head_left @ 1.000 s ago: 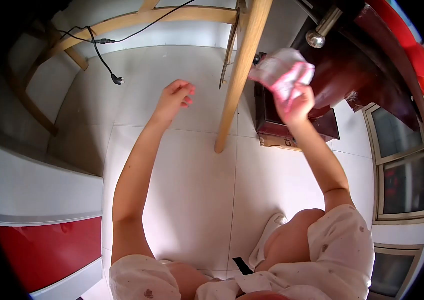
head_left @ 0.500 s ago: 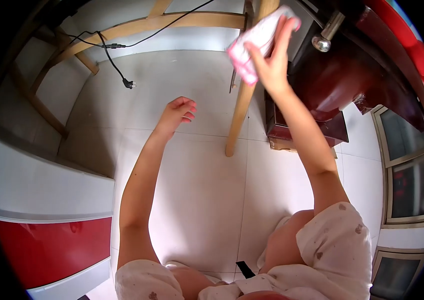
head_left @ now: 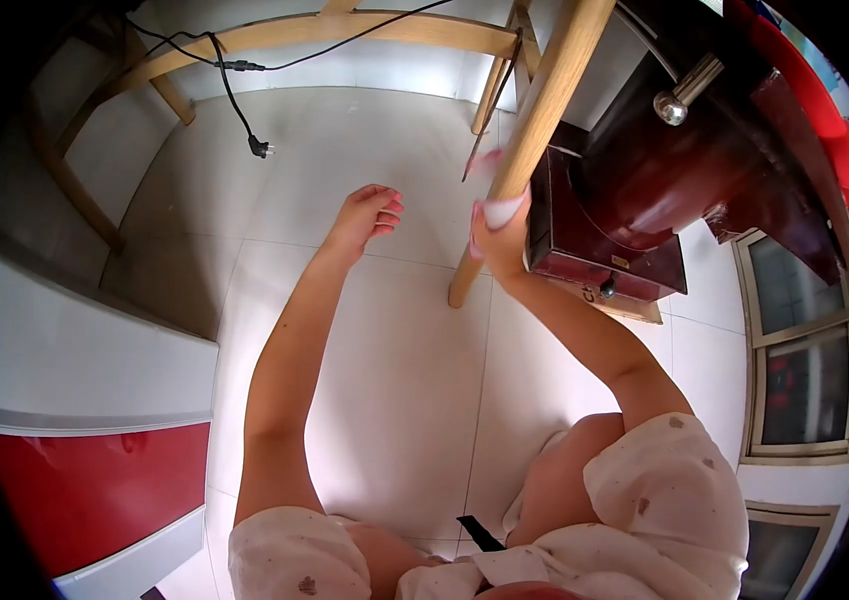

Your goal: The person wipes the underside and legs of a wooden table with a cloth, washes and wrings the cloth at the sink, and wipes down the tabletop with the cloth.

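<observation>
My right hand (head_left: 500,240) is closed round the lower part of a pale wooden leg (head_left: 542,110), with a white and pink cloth (head_left: 504,211) pressed between palm and wood. Part of the cloth shows blurred on the leg's far left side. My left hand (head_left: 369,220) hangs in the air over the floor, left of the leg, its fingers curled in with nothing visible in them.
A black plug (head_left: 260,147) dangles on its cable at the upper left, near a curved wooden rail (head_left: 384,30). Right of the leg stands a dark red wooden box (head_left: 609,240) beneath a dark red curved piece. A red-fronted cabinet (head_left: 104,490) is at lower left.
My right hand has come down with the cloth from the leg's upper part and now wraps it round the lower part. My left hand stays raised, nearly in place. The view has shifted slightly.
</observation>
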`<move>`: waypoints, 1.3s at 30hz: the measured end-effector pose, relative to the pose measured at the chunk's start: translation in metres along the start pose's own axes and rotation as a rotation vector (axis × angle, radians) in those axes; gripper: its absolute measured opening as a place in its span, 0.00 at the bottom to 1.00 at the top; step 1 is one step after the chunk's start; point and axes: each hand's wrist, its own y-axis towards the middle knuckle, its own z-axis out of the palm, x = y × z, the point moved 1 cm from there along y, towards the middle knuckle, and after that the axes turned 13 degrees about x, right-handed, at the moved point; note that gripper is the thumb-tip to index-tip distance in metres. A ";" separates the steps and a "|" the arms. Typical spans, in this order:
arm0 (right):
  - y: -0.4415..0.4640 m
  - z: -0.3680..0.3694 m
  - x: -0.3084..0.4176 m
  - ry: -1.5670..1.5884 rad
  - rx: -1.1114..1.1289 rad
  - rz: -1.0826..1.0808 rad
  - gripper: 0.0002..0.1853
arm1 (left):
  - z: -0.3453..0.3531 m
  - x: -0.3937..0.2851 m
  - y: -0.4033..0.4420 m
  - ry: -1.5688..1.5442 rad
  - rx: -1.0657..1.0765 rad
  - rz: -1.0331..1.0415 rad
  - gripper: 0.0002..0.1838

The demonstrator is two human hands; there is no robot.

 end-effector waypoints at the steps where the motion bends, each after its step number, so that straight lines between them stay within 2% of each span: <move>1: -0.004 -0.001 -0.010 0.003 0.005 -0.001 0.40 | 0.001 0.000 -0.001 0.002 -0.009 -0.004 0.08; 3: -0.009 -0.003 -0.018 -0.216 0.035 -0.117 0.39 | 0.004 0.000 -0.005 0.020 -0.004 -0.016 0.08; 4: -0.008 -0.005 -0.020 -0.221 0.048 -0.111 0.39 | 0.006 0.003 -0.008 0.040 0.010 -0.031 0.08; 6: 0.010 -0.010 -0.017 -0.333 0.031 -0.329 0.41 | 0.002 0.008 -0.008 0.065 0.016 -0.063 0.09; 8: 0.040 -0.021 0.022 -0.516 -0.045 -0.493 0.44 | -0.004 0.014 -0.007 0.071 0.016 -0.094 0.09; 9: 0.049 -0.024 0.039 -0.204 0.014 -0.393 0.45 | -0.006 0.016 -0.007 0.086 0.017 -0.109 0.09; 10: 0.054 -0.018 0.076 0.116 0.045 -0.083 0.44 | -0.008 0.018 -0.007 0.093 0.018 -0.124 0.10; 11: 0.074 -0.024 0.065 -0.036 -0.034 -0.243 0.43 | -0.009 0.019 -0.005 0.052 0.009 -0.116 0.10; 13: 0.069 -0.022 0.072 -0.153 -0.075 -0.235 0.42 | -0.010 0.019 -0.004 0.108 0.005 -0.128 0.10; 15: 0.069 -0.021 0.069 -0.106 -0.056 -0.260 0.40 | -0.009 0.016 0.000 0.089 -0.012 -0.140 0.11; 19: 0.049 -0.011 0.027 -0.033 -0.076 -0.163 0.35 | -0.002 0.013 0.007 0.123 0.029 -0.133 0.12; 20: 0.031 -0.001 0.024 0.048 -0.008 0.028 0.31 | -0.003 0.011 0.009 0.148 0.049 -0.141 0.13; 22: 0.014 -0.006 -0.046 -0.231 -0.022 -0.066 0.29 | -0.001 0.005 0.013 0.153 0.051 -0.117 0.13; 23: -0.006 0.002 -0.047 -0.280 -0.040 0.046 0.28 | 0.000 0.006 0.013 0.164 0.064 -0.092 0.13; 24: -0.008 0.003 -0.050 -0.279 -0.034 0.057 0.28 | -0.002 0.009 0.014 0.157 0.061 -0.101 0.13; 26: -0.009 -0.001 -0.056 -0.077 0.086 0.110 0.29 | 0.000 0.014 0.013 0.135 0.061 -0.079 0.14; 29: -0.008 -0.009 -0.080 -0.132 -0.014 0.027 0.27 | 0.001 0.027 0.007 0.166 0.084 -0.170 0.13; 33: -0.006 -0.013 -0.056 -0.040 0.040 0.016 0.28 | 0.002 0.045 -0.002 0.216 0.089 -0.231 0.12; 35: -0.003 -0.011 -0.022 -0.119 0.205 0.056 0.29 | 0.003 0.049 -0.012 0.255 0.091 -0.294 0.11; 36: 0.002 -0.015 -0.022 -0.112 0.211 0.055 0.29 | 0.004 0.047 -0.019 0.263 0.100 -0.290 0.11; 39: 0.038 -0.031 -0.009 -0.059 0.146 -0.155 0.26 | 0.006 0.044 -0.030 0.302 0.111 -0.270 0.12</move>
